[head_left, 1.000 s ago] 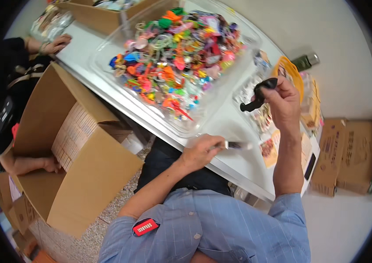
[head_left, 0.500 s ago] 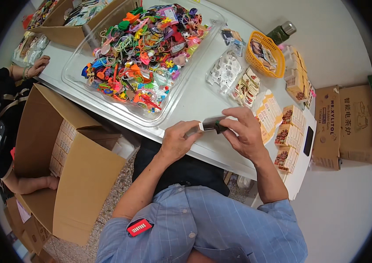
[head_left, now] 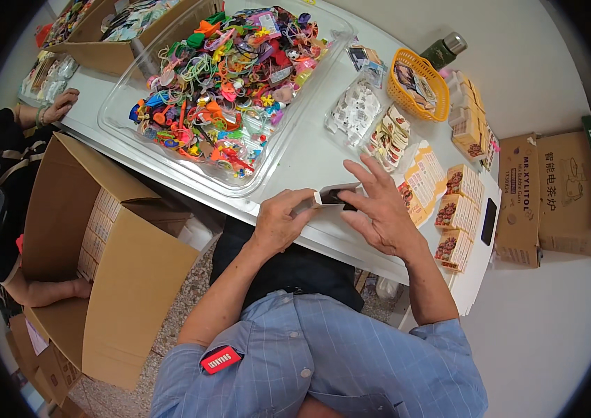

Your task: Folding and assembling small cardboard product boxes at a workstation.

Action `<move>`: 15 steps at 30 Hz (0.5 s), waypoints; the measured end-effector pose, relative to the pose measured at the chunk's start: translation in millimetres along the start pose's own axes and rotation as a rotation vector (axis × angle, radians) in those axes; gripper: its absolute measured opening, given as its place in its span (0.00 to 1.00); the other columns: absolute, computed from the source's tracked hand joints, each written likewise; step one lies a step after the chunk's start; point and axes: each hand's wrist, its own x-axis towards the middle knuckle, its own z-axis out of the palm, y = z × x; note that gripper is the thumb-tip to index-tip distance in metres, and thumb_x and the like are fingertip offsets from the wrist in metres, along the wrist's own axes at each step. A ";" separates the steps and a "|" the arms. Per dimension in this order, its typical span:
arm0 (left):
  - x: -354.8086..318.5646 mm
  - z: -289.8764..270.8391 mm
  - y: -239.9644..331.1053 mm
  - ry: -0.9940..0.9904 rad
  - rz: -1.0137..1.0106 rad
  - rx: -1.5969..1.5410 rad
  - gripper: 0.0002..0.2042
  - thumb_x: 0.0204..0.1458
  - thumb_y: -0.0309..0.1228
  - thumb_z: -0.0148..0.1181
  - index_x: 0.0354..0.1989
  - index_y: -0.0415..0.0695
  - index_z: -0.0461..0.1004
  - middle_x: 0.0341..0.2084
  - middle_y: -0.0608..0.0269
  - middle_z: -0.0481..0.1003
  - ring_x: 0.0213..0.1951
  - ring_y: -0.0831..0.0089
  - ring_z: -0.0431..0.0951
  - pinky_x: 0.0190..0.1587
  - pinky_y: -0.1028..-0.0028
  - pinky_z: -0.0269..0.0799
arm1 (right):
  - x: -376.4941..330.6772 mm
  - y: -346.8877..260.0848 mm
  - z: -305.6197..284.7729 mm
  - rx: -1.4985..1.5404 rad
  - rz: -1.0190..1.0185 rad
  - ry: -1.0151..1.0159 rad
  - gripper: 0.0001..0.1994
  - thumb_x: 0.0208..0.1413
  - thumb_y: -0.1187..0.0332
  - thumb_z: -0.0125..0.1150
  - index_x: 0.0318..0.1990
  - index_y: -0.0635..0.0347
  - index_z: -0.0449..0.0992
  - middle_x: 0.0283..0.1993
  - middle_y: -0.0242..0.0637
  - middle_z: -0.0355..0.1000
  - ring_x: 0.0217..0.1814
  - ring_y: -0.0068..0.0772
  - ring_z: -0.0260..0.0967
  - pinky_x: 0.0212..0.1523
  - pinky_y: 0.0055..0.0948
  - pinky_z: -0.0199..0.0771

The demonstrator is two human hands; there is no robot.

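Note:
A small white carton, its end flaps raised, is pinched in my left hand above the table's front edge. Inside its opening something dark shows; what it is I cannot make out. My right hand is beside that opening with its fingers spread, one fingertip at the dark interior. Beyond my right hand lie a clear bag of small white packets, a pile of printed cards and a flat orange-and-white printed carton sheet.
A clear tub heaped with colourful trinkets stands left. Small filled boxes, a black phone, a yellow basket and a green flask are to the right. Another person's arm reaches into a large cardboard box.
My right hand's fingers have spread apart from the dark thing, which now sits deeper in the carton. The carton's flaps show more openly. My left hand stays nearly still.

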 end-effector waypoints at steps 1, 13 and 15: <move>-0.7 -0.1 -0.8 0.002 -0.001 0.000 0.19 0.52 0.22 0.70 0.54 0.44 0.80 0.42 0.58 0.81 0.38 0.74 0.82 0.36 0.76 0.78 | 3.0 -2.7 -2.7 -0.008 -0.003 -0.053 0.16 0.54 0.57 0.71 0.47 0.55 0.84 0.72 0.45 0.62 0.77 0.56 0.52 0.73 0.52 0.55; -2.0 1.5 -3.2 0.020 -0.011 -0.032 0.19 0.52 0.21 0.69 0.54 0.44 0.80 0.40 0.57 0.81 0.38 0.74 0.82 0.36 0.76 0.79 | 3.8 0.9 -12.7 0.292 0.193 0.008 0.15 0.47 0.65 0.78 0.43 0.55 0.85 0.70 0.45 0.64 0.72 0.53 0.62 0.69 0.47 0.64; -0.5 0.9 -0.3 -0.003 -0.001 0.004 0.19 0.52 0.22 0.70 0.54 0.44 0.80 0.39 0.58 0.82 0.37 0.74 0.82 0.36 0.75 0.79 | -1.4 4.3 -10.2 0.304 0.208 0.128 0.14 0.47 0.69 0.78 0.42 0.56 0.85 0.68 0.45 0.66 0.70 0.52 0.64 0.68 0.45 0.66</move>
